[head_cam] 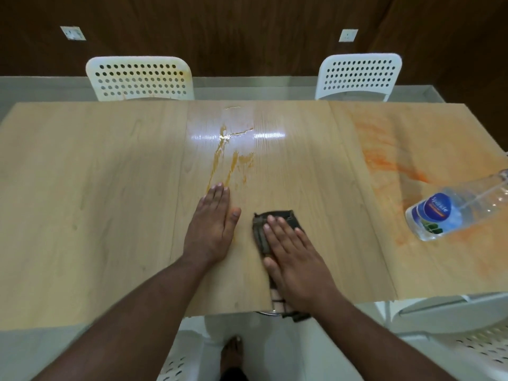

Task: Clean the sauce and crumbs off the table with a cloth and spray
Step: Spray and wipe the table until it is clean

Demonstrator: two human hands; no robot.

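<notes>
On the counter (82, 188), the cloth (264, 232) lies at the near edge under the right hand (294, 259); the left hand (213, 229) lies flat beside it. Sauce (228, 160) streaks lie beyond; a bottle (450, 210) stands far right. Two chairs (138, 78) stand behind.

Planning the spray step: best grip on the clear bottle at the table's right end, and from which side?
Probably grip the bottle round its labelled body, coming from its left, the side toward the right hand. It stands upright on the smeared table with open space around it; the top runs out of frame, so the spray head cannot be judged.
</notes>
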